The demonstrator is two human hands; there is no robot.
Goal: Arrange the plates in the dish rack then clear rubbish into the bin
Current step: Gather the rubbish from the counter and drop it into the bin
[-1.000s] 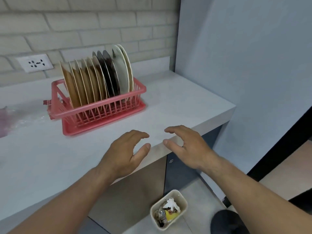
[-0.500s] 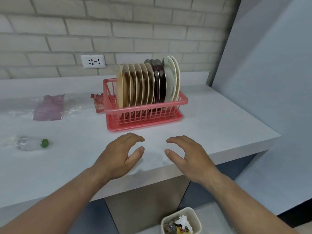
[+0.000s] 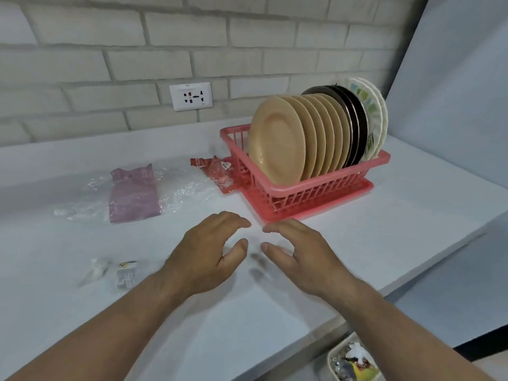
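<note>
Plates (image 3: 277, 138) upright in red dish rack (image 3: 316, 188) on countertop (image 3: 412, 204). Left hand (image 3: 203, 259) and right hand (image 3: 305, 259) empty, fingers loosely curled, close together. Purple wrapper (image 3: 133, 192), red wrapper (image 3: 217, 171) left of rack. Bin (image 3: 331, 361) below, part-filled.

Plates (image 3: 277, 141) upright in dish rack (image 3: 316, 188) on counter (image 3: 384, 235); wrappers (image 3: 134, 193) to its left; bin (image 3: 334, 362) below counter edge.
</note>
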